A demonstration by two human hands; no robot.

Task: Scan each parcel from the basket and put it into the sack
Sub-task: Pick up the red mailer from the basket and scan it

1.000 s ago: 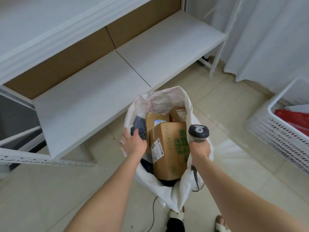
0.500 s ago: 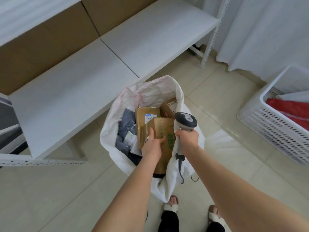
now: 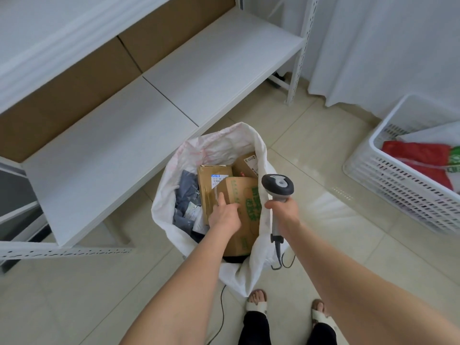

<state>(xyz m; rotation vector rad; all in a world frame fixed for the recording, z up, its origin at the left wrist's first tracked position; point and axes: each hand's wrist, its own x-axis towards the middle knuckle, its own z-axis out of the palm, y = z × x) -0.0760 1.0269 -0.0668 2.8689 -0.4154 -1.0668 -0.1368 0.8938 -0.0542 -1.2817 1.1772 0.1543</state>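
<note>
Since a second ago my left hand [image 3: 224, 215] has come off the rim of the white sack [image 3: 163, 207] and now lies on the green-printed cardboard box [image 3: 245, 227] standing inside it. I cannot tell whether its fingers hook the box or only press on it. My right hand [image 3: 282, 211] is wrapped round the handle of the barcode scanner [image 3: 277, 188], upright just beside the sack's right edge. The white basket [image 3: 368, 180], well apart on my right, holds a red parcel [image 3: 418, 158].
</note>
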